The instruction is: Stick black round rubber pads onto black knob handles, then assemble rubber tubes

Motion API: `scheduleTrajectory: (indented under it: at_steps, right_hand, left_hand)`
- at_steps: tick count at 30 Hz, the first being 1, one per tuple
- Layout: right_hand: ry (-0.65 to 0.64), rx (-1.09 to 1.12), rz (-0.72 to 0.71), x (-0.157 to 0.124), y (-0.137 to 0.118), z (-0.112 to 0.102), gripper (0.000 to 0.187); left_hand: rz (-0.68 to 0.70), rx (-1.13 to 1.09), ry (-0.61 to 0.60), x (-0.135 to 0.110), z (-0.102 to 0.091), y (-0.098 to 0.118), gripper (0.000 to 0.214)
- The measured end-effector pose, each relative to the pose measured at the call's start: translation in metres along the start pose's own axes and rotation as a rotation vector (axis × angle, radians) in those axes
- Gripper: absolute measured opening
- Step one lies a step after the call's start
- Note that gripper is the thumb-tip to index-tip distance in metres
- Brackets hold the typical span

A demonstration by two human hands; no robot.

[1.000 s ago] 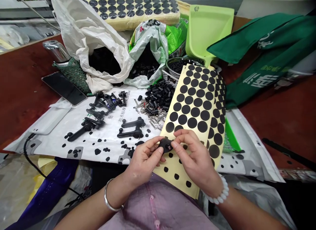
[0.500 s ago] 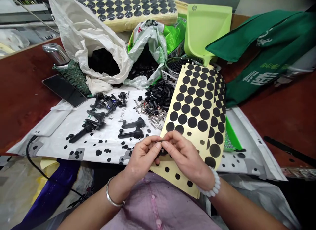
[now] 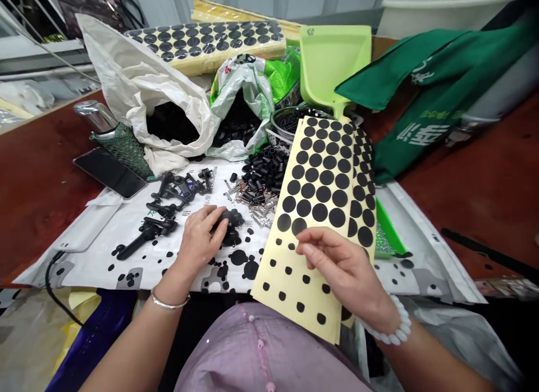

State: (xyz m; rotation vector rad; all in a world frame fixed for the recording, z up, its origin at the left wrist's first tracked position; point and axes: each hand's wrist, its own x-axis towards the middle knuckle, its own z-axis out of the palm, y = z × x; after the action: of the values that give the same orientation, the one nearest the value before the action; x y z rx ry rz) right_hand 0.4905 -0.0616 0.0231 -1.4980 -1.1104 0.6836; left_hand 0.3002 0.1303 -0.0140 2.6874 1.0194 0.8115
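My left hand (image 3: 202, 235) reaches down over black plastic arm-shaped parts (image 3: 232, 217) on the white sheeting, thumb and forefinger closed around one; its far end is hidden. Two loose black discs (image 3: 238, 257) lie just right of that hand. My right hand (image 3: 343, 265) is raised over a cream sheet of round black stickers (image 3: 311, 174), fingers loosely bent and nothing visible between them. On the sheet's lower part, only small black dots show. More black arm-shaped parts (image 3: 149, 230) lie further left.
Black tubes (image 3: 265, 170) and small metal pieces (image 3: 256, 206) are heaped beyond my hands. Behind stand a white sack (image 3: 138, 89), a green-and-white bag (image 3: 261, 128) and a light green dustpan (image 3: 334, 60). A phone (image 3: 110, 172) lies left; a green tray (image 3: 387, 229) lies right.
My hands were together over a small dark part and have parted. The left moved left to the black arm-shaped parts; the right moved right over the sheet. The view has shifted slightly.
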Motion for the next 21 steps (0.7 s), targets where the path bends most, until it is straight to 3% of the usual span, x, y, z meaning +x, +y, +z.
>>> scheduleTrajectory:
  at_steps: [3, 6, 12, 15, 19, 21]
  right_hand:
    - [0.136, -0.210, -0.128, 0.004, 0.005, -0.017, 0.011]
    - [0.208, -0.392, -0.262, 0.011, 0.010, -0.029, 0.010]
    - [0.174, -0.712, -0.370, 0.026, 0.023, -0.026, 0.017]
    - [0.177, -0.875, -0.391, 0.027, 0.027, -0.019, 0.019]
    - [0.175, -0.939, -0.382, 0.025, 0.028, -0.016, 0.020]
    - [0.179, -0.933, -0.385, 0.025, 0.028, -0.015, 0.022]
  left_hand:
    - [-0.011, -0.008, 0.060, -0.002, 0.003, 0.008, 0.037]
    - [0.025, -0.118, 0.105, -0.001, 0.002, 0.035, 0.037]
    - [0.018, -0.321, -0.110, 0.013, 0.025, 0.088, 0.042]
    - [-0.142, -0.596, -0.228, 0.020, 0.041, 0.096, 0.039]
    - [-0.514, -1.259, -0.430, 0.025, 0.051, 0.101, 0.035]
    - [-0.633, -1.544, -0.545, 0.026, 0.051, 0.103, 0.033]
